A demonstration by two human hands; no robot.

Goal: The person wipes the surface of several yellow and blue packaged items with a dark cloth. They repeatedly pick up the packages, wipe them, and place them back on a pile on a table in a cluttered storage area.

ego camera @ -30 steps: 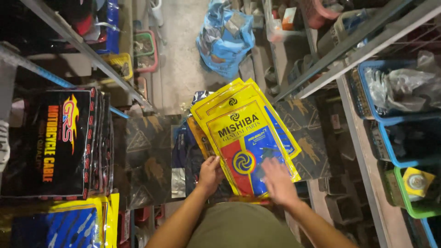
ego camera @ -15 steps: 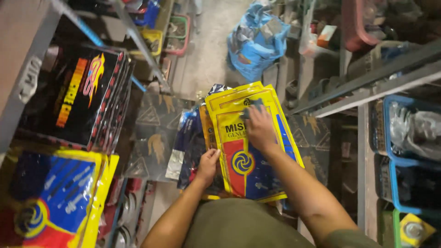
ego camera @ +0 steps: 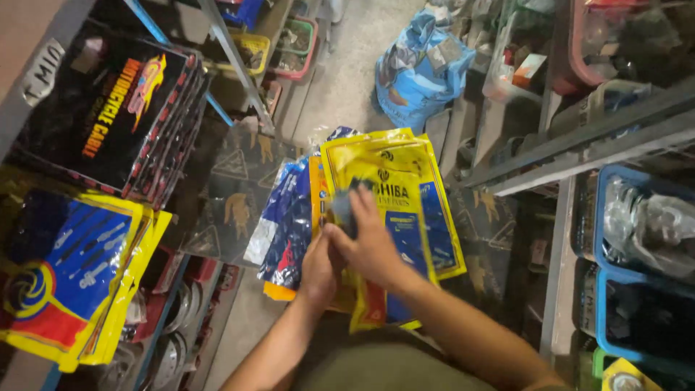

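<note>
In the middle of the frame the person holds a fanned stack of flat yellow packets (ego camera: 405, 181) with blue and red panels; at least three yellow edges can be counted at the top, though the full number is hidden by overlap. Behind them, toward the left, sit two or three blue glossy packets (ego camera: 286, 217). The left hand (ego camera: 318, 268) is closed on the lower left edge of the stack. The right hand (ego camera: 369, 242) lies across the front packet with its fingers curled around a small dark grey cloth (ego camera: 342, 206), pressed against the packet face.

At the upper left a shelf (ego camera: 32, 87) carries one row of black packets (ego camera: 108, 108) standing upright. Below it, at the lower left, hang two or three more yellow and blue packets (ego camera: 65, 268). One blue plastic bag (ego camera: 416, 69) sits on the floor at the top centre. At the right edge two blue bins (ego camera: 604, 217) are stacked, the upper one holding clear plastic bags.
</note>
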